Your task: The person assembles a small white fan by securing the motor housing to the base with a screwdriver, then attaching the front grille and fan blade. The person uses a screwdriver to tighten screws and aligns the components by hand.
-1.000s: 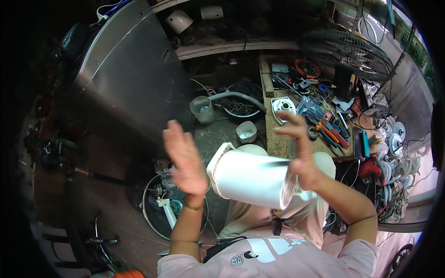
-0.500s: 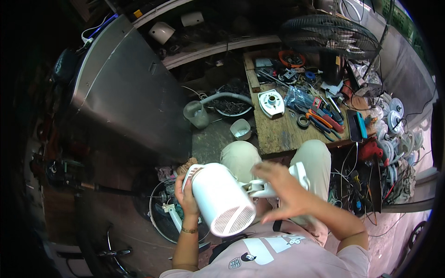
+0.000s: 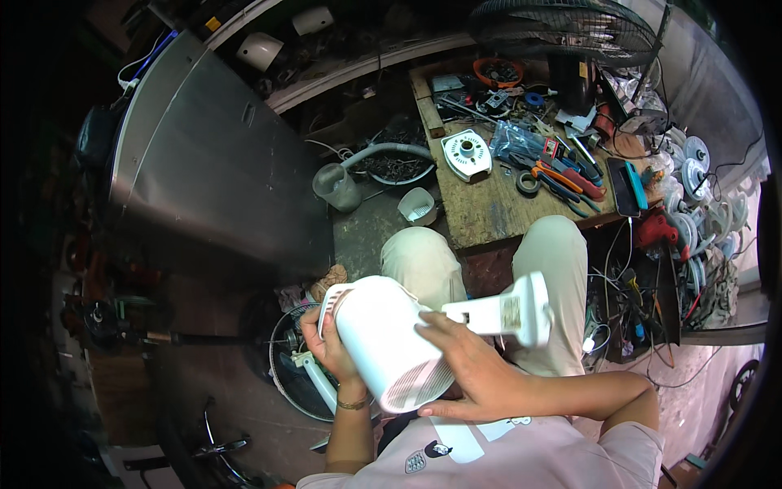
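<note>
Over my lap lies a white fan motor housing point(image 3: 380, 330), tilted, its slotted vent end pointing down toward my shirt. My left hand point(image 3: 332, 352) is closed around the rim at its left end, where a loop-like edge stands out. Across the vent end rests my right hand point(image 3: 468, 363), fingers on the upper side and thumb along the lower edge, gripping the housing. A white neck bracket point(image 3: 498, 314) with a small label sticks out to the right beyond my right fingers. The housing hides most of my left fingers.
A wooden bench point(image 3: 481, 220) ahead bears a white vented cover point(image 3: 467, 155), pliers point(image 3: 562, 186), black tape point(image 3: 528, 183) and a phone point(image 3: 626, 187). A black-caged fan point(image 3: 570, 31) stands behind. A grey metal panel point(image 3: 220, 138) rises at left; a fan cage point(image 3: 285, 371) lies beside my left arm.
My right hand has come from the neck bracket onto the vent end of the housing. The bracket now shows more fully. My left hand keeps its hold, and the view has shifted slightly.
</note>
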Demonstrator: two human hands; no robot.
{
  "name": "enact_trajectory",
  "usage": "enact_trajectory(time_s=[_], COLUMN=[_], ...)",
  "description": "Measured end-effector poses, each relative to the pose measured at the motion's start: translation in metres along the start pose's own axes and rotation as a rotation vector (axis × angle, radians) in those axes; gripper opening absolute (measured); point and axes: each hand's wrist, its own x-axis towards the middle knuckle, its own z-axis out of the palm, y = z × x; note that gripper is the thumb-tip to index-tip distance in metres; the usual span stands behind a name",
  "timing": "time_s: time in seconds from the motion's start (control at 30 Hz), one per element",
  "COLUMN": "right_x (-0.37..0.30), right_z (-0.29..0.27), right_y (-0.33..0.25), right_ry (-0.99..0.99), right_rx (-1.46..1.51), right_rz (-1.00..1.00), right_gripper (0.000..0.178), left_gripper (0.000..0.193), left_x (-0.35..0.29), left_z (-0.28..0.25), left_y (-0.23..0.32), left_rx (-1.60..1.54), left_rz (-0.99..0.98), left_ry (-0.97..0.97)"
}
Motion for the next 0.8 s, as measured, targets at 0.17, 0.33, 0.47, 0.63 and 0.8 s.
enact_trajectory(time_s=[0.17, 0.33, 0.47, 0.63, 0.8], right_x=[-0.004, -0.025, -0.045, -0.041, -0.054], right_z=[-0.006, -0.011, -0.012, -0.020, -0.052], right_y=[0.032, 0.007, 0.006, 0.025, 0.034], right_ry=[0.277, 0.340, 0.367, 0.921, 0.898], right_rx=[0.260, -0.156, -0.226, 0.339, 0.421], right_rz=[0.060, -0.091, -0.030, 0.026, -0.081], right_gripper=[0.065, 0.104, 0.129, 0.082, 0.056], left_gripper=[0.031, 0.028, 0.030, 0.054, 0.047], left_x=[-0.010, -0.029, -0.033, -0.025, 0.026], left_z=[0.007, 0.013, 0.042, 0.076, 0.075], left_y=[0.016, 0.018, 0.061, 0.114, 0.086], left_rx=[-0.223, -0.064, -0.046, 0.156, -0.535], left_rz=[0.191, 0.313, 0.305, 0.518, 0.472], left_ry=[-0.244, -0.217, -0.204, -0.562, -0.345])
